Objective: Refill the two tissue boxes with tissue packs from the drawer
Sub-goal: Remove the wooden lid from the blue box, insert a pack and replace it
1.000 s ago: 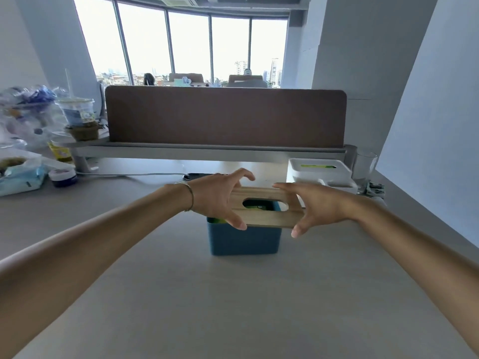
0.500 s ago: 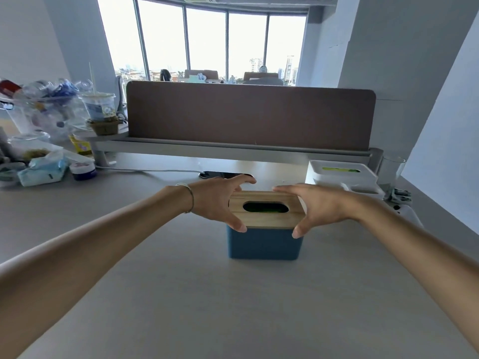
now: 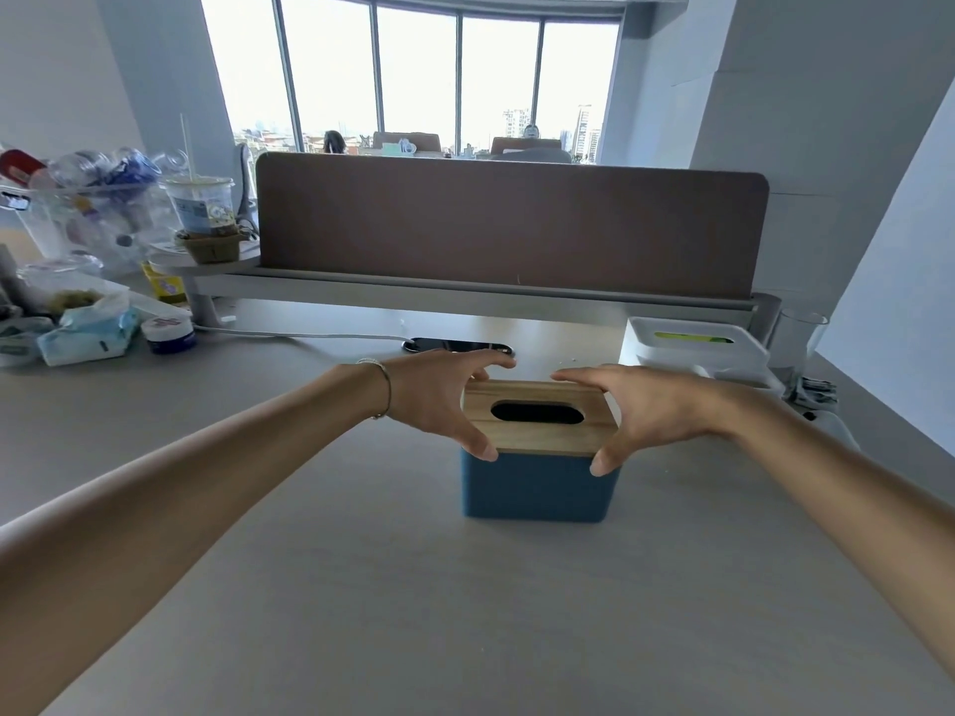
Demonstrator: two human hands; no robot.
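Hands: left hand [image 3: 439, 397] and right hand [image 3: 638, 413] both grasping wooden lid [image 3: 537, 417], seated flat on blue tissue box [image 3: 537, 485]; desk [image 3: 413, 586] beneath.

A blue rectangular tissue box [image 3: 537, 485] stands on a pale grey worktop [image 3: 362, 586], topped by a light wooden lid [image 3: 537, 441] with a dark oval slot. The left hand [image 3: 439, 400] and right hand [image 3: 651, 413] clasp the lid's two ends, fingers [image 3: 478, 447] curled over its edges. A white rectangular tissue box [image 3: 697, 348] sits behind to the right, near a brown desk partition [image 3: 506, 224]
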